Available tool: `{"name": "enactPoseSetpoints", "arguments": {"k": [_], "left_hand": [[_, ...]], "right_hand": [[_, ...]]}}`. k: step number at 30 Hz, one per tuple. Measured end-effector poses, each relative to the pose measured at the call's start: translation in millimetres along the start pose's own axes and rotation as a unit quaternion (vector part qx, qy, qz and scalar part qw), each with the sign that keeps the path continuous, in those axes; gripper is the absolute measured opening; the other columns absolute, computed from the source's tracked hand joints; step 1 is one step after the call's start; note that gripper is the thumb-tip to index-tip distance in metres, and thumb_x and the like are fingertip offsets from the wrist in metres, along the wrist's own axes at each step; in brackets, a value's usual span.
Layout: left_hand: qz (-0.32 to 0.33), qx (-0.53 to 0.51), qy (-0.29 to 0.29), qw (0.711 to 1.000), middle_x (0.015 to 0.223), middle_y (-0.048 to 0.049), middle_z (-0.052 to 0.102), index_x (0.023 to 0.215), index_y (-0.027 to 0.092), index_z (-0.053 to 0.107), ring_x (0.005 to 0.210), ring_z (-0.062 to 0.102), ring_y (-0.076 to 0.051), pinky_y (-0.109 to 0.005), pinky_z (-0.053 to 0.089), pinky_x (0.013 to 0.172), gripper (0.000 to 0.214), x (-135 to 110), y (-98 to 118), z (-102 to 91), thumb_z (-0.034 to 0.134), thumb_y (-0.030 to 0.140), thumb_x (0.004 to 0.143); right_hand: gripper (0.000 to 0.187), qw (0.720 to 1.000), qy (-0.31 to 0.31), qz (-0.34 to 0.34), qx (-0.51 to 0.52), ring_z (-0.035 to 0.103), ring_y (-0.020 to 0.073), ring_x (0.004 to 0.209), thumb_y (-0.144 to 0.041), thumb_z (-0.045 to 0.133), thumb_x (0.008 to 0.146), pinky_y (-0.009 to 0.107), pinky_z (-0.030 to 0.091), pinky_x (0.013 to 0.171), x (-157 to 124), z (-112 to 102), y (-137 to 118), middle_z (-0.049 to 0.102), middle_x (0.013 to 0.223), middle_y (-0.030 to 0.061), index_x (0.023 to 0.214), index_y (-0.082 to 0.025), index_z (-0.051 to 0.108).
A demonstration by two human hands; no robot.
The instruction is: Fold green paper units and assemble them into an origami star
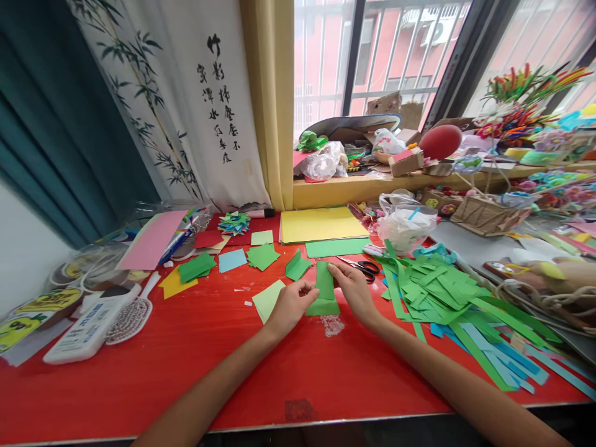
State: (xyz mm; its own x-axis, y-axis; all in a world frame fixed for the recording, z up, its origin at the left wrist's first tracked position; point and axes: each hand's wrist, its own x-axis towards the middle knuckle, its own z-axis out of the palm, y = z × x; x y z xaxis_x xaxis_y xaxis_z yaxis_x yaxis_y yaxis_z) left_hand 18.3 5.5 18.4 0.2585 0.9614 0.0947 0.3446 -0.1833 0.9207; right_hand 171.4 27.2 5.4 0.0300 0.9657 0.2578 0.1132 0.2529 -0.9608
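A piece of green paper [325,279], with an upright narrow panel and a wider lower part, is between my hands over the red table. My right hand [354,292] pinches its upper right edge. My left hand [293,305] is closed, fingertips together at the paper's lower left side; the exact contact is partly hidden. Just behind my left hand lies a folded green paper [297,267]. A pale green sheet [269,300] rests to the left of that hand, partly under it. Scissors with black handles [367,268] lie beyond my right hand.
Green paper strips [433,288] pile up on the right. Green squares [263,256], a blue square [232,261] and yellow paper [177,284] lie left. A yellow sheet stack [323,225] is behind. A hairbrush [130,320] and white bottle [90,326] lie far left.
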Motion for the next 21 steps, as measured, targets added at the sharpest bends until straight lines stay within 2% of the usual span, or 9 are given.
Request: {"name": "enactPoseSetpoints", "arguments": {"k": [3,6,8,13,16,18,21], "left_hand": [[0.018,0.014,0.049,0.999,0.057,0.0041,0.043,0.067,0.017,0.048,0.049,0.039,-0.008,-0.020,0.032,0.049,0.019,2.0,4.2,-10.9,0.045,0.033,0.076],[0.040,0.011,0.112,0.993,0.060,0.0040,0.043,0.068,0.018,0.045,0.051,0.040,-0.008,-0.020,0.033,0.051,0.016,4.3,7.6,-21.8,0.043,0.030,0.078],[0.057,0.022,0.131,0.990,0.064,0.0033,0.046,0.072,0.019,0.046,0.055,0.041,-0.009,-0.020,0.034,0.053,0.014,5.3,9.3,-26.2,0.041,0.030,0.079],[0.086,0.107,0.077,0.988,0.067,0.0020,0.052,0.069,0.018,0.052,0.063,0.045,-0.011,-0.022,0.033,0.059,0.021,5.4,12.1,-28.8,0.043,0.034,0.079],[0.089,0.119,0.064,0.987,0.064,0.0028,0.050,0.068,0.018,0.051,0.061,0.043,-0.011,-0.022,0.032,0.057,0.021,4.5,12.6,-29.0,0.044,0.034,0.079],[0.082,0.116,0.040,0.989,0.060,0.0036,0.047,0.065,0.017,0.051,0.058,0.041,-0.010,-0.022,0.030,0.054,0.021,4.4,12.2,-29.5,0.045,0.032,0.077],[0.070,0.109,-0.006,0.992,0.059,0.0036,0.047,0.063,0.017,0.052,0.056,0.039,-0.010,-0.021,0.030,0.053,0.020,4.9,10.3,-29.8,0.046,0.032,0.076]], "right_hand": [[0.034,0.999,-0.036,-0.001,0.014,0.055,0.0133,0.057,-0.045,0.044,0.080,0.027,0.047,0.056,1.4,-1.8,-4.1,0.056,0.062,0.0025,0.070,-0.014,0.054],[0.034,0.990,-0.131,0.018,0.038,0.058,0.0132,0.054,-0.044,0.045,0.080,0.027,0.048,0.055,1.1,-2.0,-9.9,0.061,0.062,0.0048,0.069,-0.013,0.053],[0.033,0.982,-0.180,0.029,0.054,0.059,0.0126,0.053,-0.044,0.046,0.080,0.026,0.048,0.053,-0.2,-0.6,-11.9,0.062,0.064,0.0053,0.069,-0.013,0.053],[0.032,0.965,-0.252,0.035,0.059,0.060,0.0122,0.055,-0.041,0.046,0.081,0.026,0.048,0.055,-3.4,2.8,-10.1,0.063,0.066,0.0049,0.070,-0.013,0.053],[0.031,0.953,-0.301,0.039,0.028,0.060,0.0120,0.056,-0.042,0.046,0.081,0.026,0.049,0.056,-3.8,3.2,-9.3,0.062,0.068,0.0040,0.072,-0.013,0.054],[0.030,0.959,-0.284,0.021,-0.001,0.059,0.0112,0.057,-0.042,0.044,0.082,0.025,0.049,0.055,-3.8,3.4,-9.8,0.060,0.070,0.0025,0.077,-0.014,0.054],[0.028,0.976,-0.217,-0.025,-0.020,0.056,0.0101,0.061,-0.042,0.042,0.083,0.023,0.049,0.054,-4.0,4.0,-11.2,0.055,0.076,0.0009,0.083,-0.017,0.053]]}}
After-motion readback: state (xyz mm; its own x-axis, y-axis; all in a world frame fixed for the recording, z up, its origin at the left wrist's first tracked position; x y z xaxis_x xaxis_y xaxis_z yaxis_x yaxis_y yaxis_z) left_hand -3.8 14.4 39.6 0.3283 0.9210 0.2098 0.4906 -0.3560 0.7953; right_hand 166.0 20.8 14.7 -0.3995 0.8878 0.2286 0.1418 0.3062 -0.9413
